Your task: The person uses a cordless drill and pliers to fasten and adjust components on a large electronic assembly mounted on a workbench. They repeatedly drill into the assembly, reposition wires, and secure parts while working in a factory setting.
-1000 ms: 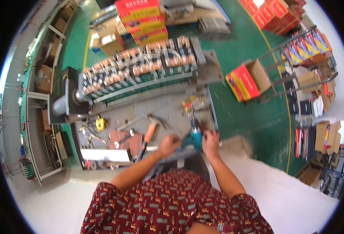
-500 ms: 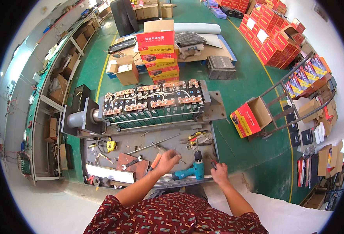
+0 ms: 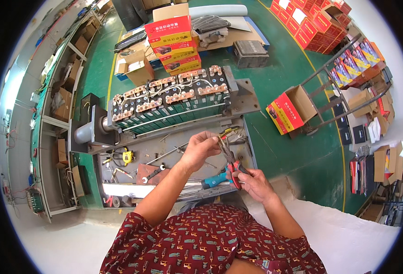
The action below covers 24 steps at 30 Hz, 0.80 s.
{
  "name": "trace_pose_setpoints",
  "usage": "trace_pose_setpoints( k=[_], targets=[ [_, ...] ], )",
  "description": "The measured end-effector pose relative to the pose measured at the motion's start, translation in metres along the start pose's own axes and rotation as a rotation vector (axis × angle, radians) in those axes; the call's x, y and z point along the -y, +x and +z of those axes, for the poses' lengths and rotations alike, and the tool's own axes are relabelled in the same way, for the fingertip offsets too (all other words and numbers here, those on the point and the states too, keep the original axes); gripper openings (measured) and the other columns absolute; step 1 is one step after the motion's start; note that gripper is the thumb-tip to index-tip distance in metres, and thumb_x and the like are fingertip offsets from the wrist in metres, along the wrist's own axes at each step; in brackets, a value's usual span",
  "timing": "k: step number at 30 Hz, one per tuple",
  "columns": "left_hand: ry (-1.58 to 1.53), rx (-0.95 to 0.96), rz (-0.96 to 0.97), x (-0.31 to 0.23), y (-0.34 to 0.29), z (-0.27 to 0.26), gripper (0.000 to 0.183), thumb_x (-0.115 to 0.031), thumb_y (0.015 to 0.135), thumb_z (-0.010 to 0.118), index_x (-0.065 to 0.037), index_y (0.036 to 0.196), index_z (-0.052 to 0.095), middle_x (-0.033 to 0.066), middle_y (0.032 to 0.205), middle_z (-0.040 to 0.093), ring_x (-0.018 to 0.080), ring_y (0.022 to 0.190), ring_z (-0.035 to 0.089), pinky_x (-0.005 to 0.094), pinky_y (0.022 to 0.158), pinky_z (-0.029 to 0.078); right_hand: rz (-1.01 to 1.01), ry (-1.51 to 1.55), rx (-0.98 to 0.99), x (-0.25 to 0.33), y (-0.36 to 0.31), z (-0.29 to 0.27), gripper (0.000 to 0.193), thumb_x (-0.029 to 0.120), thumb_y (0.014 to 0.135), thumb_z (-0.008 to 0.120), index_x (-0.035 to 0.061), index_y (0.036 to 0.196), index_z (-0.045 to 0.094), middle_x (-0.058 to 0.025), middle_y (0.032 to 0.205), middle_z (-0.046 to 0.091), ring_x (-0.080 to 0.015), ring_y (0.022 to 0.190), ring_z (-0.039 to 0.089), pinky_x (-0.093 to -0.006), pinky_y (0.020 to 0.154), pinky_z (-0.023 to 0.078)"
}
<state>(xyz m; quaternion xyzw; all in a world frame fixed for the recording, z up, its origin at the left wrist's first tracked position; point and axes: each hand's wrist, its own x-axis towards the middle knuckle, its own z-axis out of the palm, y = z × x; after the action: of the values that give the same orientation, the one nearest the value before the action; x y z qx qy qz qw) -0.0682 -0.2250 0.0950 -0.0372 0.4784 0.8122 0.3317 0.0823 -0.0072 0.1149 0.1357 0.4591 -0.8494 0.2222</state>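
Observation:
My right hand (image 3: 255,183) is closed on the handles of a pair of pliers (image 3: 233,168) with red and black grips. The jaws point up and away from me, towards my left hand (image 3: 201,150). My left fingers are pinched beside the jaw tips; whatever sits between them is too small to make out. Behind the pliers lies a teal cordless drill (image 3: 214,181), partly hidden. Beyond my hands stands a battery pack (image 3: 171,116) of dark green cells, with copper bars and white wires on top.
A metal tray holds a yellow tool (image 3: 128,157), an open-ended wrench (image 3: 155,173), a long rod and more hand tools. A grey cylinder (image 3: 83,134) adjoins the pack at left. Red and yellow cartons (image 3: 170,48) are stacked behind it; a hand truck (image 3: 331,98) stands at right.
My right hand has brought the pliers up and leftward, and my left hand has moved up and right to meet the jaws. The view has shifted, with the battery pack higher in the picture.

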Motion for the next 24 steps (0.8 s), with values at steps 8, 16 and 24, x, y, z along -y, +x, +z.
trace_pose_setpoints(
  k=[8,16,24],
  targets=[
    [0.118,0.012,-0.009,-0.004,-0.002,-0.003,0.014,-0.015,0.094,0.069,-0.002,0.099,0.068,0.0059,0.093,0.071,0.0149,0.082,0.069,0.0311,0.077,0.06,0.027,0.028,0.009,0.002,-0.003,0.002,0.048,0.027,0.102,0.065,-0.0048,0.137,0.059,-0.0128,0.126,0.067,-0.0209,0.115,0.066,-0.0368,0.092,0.057],
    [0.128,0.025,0.025,0.004,-0.003,-0.006,0.016,-0.017,0.098,0.07,-0.002,0.103,0.07,0.0046,0.094,0.071,0.0144,0.084,0.069,0.032,0.078,0.061,0.044,-0.093,-0.002,0.001,-0.004,-0.007,0.044,0.029,0.103,0.062,0.001,0.137,0.062,-0.0108,0.115,0.071,-0.0147,0.097,0.068,-0.0308,0.079,0.059],
    [0.302,0.189,0.008,0.016,-0.003,-0.006,0.023,-0.024,0.104,0.064,-0.001,0.107,0.064,0.0038,0.094,0.067,0.0139,0.087,0.068,0.0314,0.081,0.06,0.207,0.033,0.149,-0.007,-0.012,-0.023,0.042,0.024,0.104,0.058,0.0022,0.14,0.053,-0.0154,0.124,0.066,-0.0224,0.107,0.067,-0.0371,0.088,0.055]
  ],
)
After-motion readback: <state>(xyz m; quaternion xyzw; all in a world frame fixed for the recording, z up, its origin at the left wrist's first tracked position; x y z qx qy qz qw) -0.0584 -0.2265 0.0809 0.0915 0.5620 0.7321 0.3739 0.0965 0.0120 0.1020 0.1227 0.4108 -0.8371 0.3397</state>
